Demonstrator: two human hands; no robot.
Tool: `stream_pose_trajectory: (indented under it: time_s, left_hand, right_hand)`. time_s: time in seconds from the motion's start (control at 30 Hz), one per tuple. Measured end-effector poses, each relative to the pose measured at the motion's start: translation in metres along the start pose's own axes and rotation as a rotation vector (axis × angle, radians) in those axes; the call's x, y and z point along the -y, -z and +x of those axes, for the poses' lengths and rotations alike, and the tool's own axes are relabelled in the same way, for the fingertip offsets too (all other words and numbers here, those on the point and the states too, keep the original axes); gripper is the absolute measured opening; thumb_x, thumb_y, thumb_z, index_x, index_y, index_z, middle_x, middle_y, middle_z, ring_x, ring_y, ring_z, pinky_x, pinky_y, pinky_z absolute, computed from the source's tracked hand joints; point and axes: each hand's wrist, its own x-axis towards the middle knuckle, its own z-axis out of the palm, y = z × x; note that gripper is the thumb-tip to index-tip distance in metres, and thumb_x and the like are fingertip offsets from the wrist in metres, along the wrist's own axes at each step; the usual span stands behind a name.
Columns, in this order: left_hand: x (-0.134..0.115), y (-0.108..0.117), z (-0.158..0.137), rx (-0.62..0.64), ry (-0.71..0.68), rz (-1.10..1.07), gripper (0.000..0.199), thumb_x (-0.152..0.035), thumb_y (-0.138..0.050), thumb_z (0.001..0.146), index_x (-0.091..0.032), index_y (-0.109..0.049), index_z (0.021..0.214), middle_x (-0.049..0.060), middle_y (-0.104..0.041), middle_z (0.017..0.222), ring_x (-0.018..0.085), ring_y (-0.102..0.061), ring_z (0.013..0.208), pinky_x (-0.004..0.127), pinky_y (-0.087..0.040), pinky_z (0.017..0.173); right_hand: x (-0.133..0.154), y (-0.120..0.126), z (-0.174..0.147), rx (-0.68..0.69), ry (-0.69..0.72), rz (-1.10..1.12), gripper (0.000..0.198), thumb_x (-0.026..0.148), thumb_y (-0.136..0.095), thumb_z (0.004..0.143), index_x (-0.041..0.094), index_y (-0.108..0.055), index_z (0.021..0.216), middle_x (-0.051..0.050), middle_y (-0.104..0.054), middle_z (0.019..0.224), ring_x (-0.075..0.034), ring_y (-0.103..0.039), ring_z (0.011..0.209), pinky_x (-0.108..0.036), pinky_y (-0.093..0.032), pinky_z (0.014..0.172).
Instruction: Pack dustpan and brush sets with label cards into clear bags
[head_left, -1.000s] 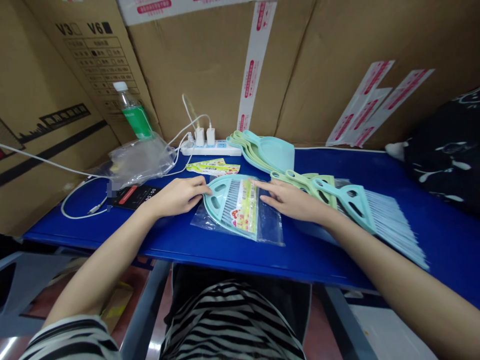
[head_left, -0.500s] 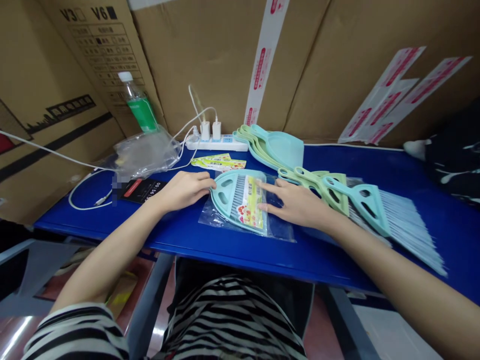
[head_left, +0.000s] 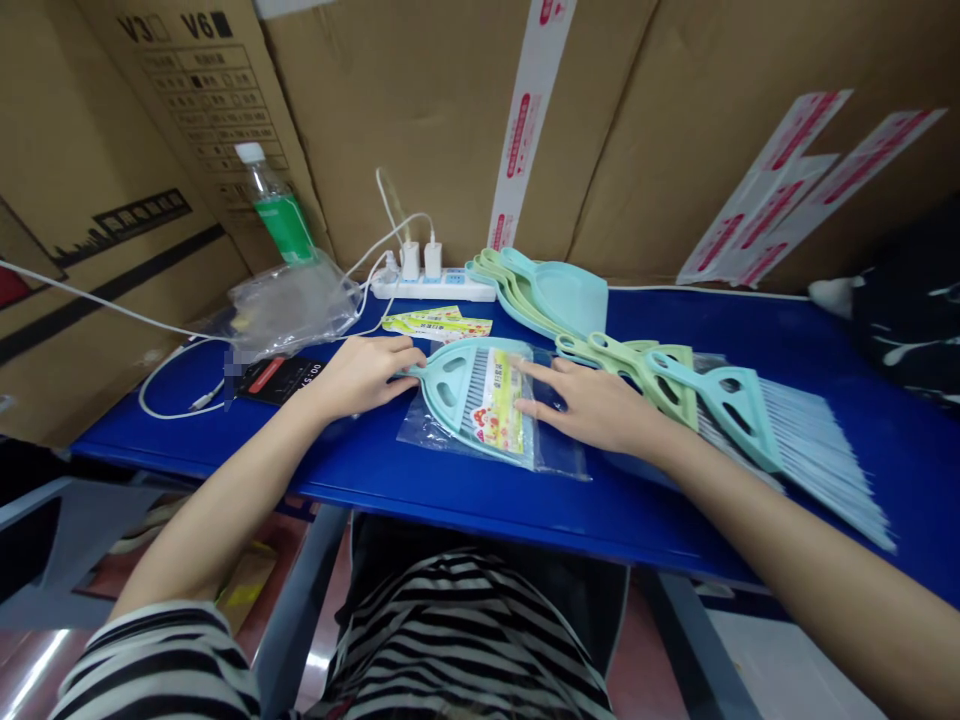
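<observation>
A light blue dustpan [head_left: 448, 358] lies on the table in front of me, with a hand brush [head_left: 445, 388] of the same colour nested in it. A clear plastic bag [head_left: 556, 455] lies around them, and a yellow and white label card [head_left: 497, 405] covers part of the bristles. At the handle end, my left hand [head_left: 375, 375] is closed, its fingertips pinching the light blue handle. My right hand [head_left: 592, 405] lies over the bag's other side, fingers stretched and apart, tips touching the label's right edge. Its palm side is hidden.
Stacked dustpans [head_left: 570, 295] stand behind my right hand; loose green and blue brushes [head_left: 739, 400] lie to its right. More label cards [head_left: 442, 325], a power strip [head_left: 457, 290], a phone [head_left: 281, 380], a crumpled plastic bag [head_left: 296, 300] and a green-labelled bottle [head_left: 281, 220] are at the back left.
My left hand has moved slightly left, and more of the handle shows between it and the dustpan. My right hand stays nearly in place on the label and bag.
</observation>
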Motion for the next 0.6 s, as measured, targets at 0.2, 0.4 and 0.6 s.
stream_pose_trajectory:
  time_s: [0.2, 0.4, 0.6]
  left_hand:
    - [0.003, -0.001, -0.001, -0.047, -0.039, 0.005, 0.015, -0.022, -0.052, 0.091, -0.019, -0.066, 0.088, 0.002, -0.07, 0.086, 0.015, -0.064, 0.07, 0.025, -0.04, 0.056]
    - [0.003, 0.0, 0.0, -0.033, -0.04, 0.014, 0.014, -0.021, -0.054, 0.09, -0.018, -0.061, 0.078, 0.001, -0.066, 0.08, 0.014, -0.059, 0.061, 0.026, -0.037, 0.053]
    - [0.005, 0.002, 0.0, 0.01, -0.004, -0.014, 0.013, -0.021, -0.056, 0.089, -0.018, -0.059, 0.077, 0.001, -0.065, 0.078, 0.015, -0.059, 0.063, 0.026, -0.039, 0.056]
  right_hand:
    - [-0.004, 0.0, 0.002, -0.017, 0.052, -0.08, 0.053, 0.042, -0.028, 0.101, 0.029, -0.044, 0.15, -0.014, -0.069, 0.113, -0.029, -0.069, 0.092, -0.039, -0.052, 0.076]
    - [-0.014, -0.003, 0.009, -0.002, 0.081, 0.047, 0.06, 0.014, -0.027, 0.093, 0.022, -0.042, 0.151, -0.013, -0.07, 0.117, -0.028, -0.067, 0.101, -0.039, -0.052, 0.077]
    - [-0.007, 0.003, 0.01, 0.044, 0.047, 0.011, 0.063, 0.01, -0.029, 0.09, 0.02, -0.043, 0.151, -0.014, -0.07, 0.117, -0.029, -0.067, 0.103, -0.038, -0.051, 0.08]
